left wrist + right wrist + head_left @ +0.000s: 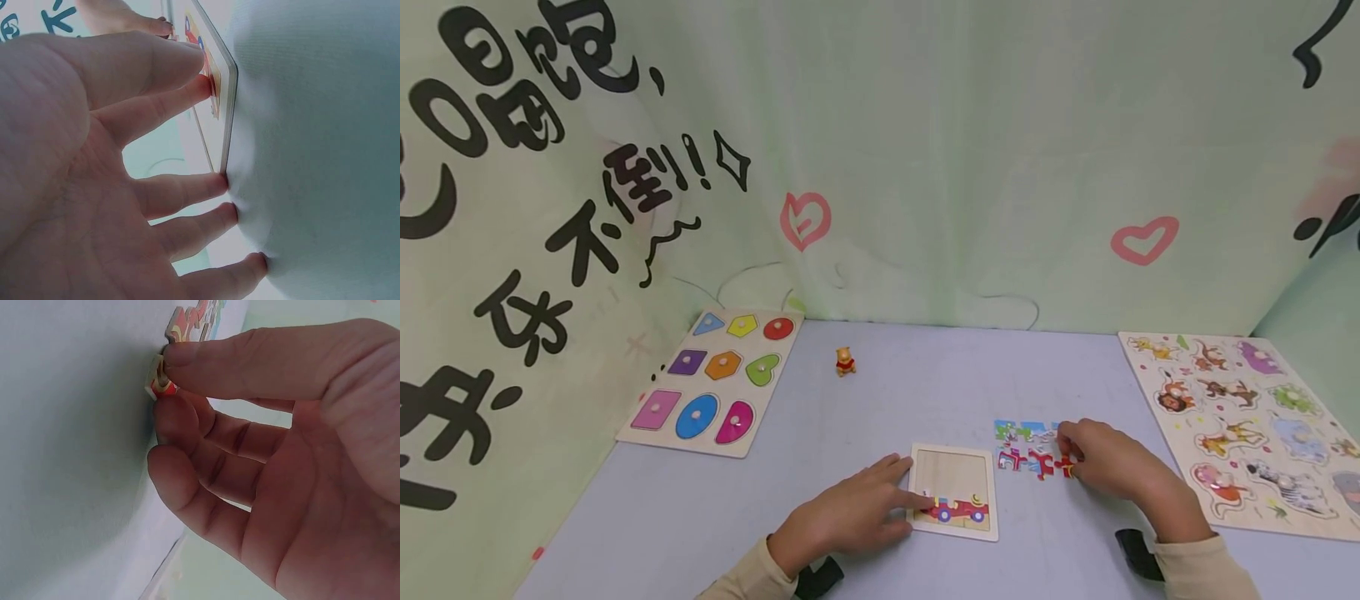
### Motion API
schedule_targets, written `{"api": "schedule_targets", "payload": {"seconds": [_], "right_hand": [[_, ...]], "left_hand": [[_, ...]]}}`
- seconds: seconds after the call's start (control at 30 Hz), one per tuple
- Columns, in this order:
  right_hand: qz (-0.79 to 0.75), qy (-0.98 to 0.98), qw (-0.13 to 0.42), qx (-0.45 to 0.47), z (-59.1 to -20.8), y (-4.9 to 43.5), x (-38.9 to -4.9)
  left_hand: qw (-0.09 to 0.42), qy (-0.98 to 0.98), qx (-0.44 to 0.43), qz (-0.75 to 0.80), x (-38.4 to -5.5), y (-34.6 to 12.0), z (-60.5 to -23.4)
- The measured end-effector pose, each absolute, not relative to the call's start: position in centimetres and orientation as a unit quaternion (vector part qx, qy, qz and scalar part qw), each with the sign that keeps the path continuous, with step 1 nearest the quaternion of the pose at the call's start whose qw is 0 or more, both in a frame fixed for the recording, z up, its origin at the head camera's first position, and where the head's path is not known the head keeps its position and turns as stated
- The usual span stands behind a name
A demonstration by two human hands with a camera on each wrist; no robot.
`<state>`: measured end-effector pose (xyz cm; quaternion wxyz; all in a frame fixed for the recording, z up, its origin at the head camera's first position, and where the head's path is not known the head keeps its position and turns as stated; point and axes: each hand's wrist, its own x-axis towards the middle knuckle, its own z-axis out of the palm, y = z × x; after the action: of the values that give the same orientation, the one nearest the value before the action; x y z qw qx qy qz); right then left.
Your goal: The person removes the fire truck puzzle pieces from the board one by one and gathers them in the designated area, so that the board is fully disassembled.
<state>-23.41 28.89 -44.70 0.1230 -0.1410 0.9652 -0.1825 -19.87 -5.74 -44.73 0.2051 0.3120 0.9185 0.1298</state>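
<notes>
A small wooden puzzle tray [953,468] lies on the table, its lower part filled with pieces that show a red vehicle [958,510]. My left hand [857,510] is at the tray's left side, fingers fairly straight, with the index fingertip on the red picture; in the left wrist view another fingertip touches the frame edge [230,94]. To the right of the tray lie several loose jigsaw pieces [1033,433] in blue, green and red. My right hand [1112,462] pinches a red and yellow jigsaw piece [164,386] between thumb and fingers, close to the tabletop.
A peg board of coloured shapes [752,417] lies at the left. At the right is a larger animal puzzle board [1187,425]. A small bear figurine [846,362] stands toward the back, before a green curtain [955,167] with writing and hearts.
</notes>
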Motion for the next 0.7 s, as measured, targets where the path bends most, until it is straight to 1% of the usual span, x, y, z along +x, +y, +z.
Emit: {"api": "schedule_targets", "payload": {"seconds": [0.1,0.17,0.33,0.4,0.53,0.7], "right_hand": [[-0.192,0.963,0.117,-0.148,-44.3,29.0,-23.3],[-0.203,0.963,0.099,-0.148,-43.8,29.2,-23.3],[-0.225,0.965,0.020,-0.132,-42.4,29.3,-23.0],[-0.227,0.965,-0.004,-0.130,-42.1,28.9,-22.9],[-0.231,0.962,-0.018,-0.141,-42.2,27.3,-22.5],[-0.214,0.961,-0.013,-0.174,-42.9,23.4,-21.6]], "left_hand": [[0.207,0.919,0.311,0.131,-19.9,-5.7,-44.7],[0.207,0.918,0.311,0.131,-19.9,-5.8,-44.7],[0.210,0.919,0.308,0.130,-19.9,-5.8,-44.5],[0.212,0.919,0.306,0.133,-19.9,-5.8,-44.5],[0.215,0.917,0.305,0.139,-19.9,-5.8,-44.6],[0.208,0.917,0.314,0.134,-19.9,-5.8,-44.7]]}}
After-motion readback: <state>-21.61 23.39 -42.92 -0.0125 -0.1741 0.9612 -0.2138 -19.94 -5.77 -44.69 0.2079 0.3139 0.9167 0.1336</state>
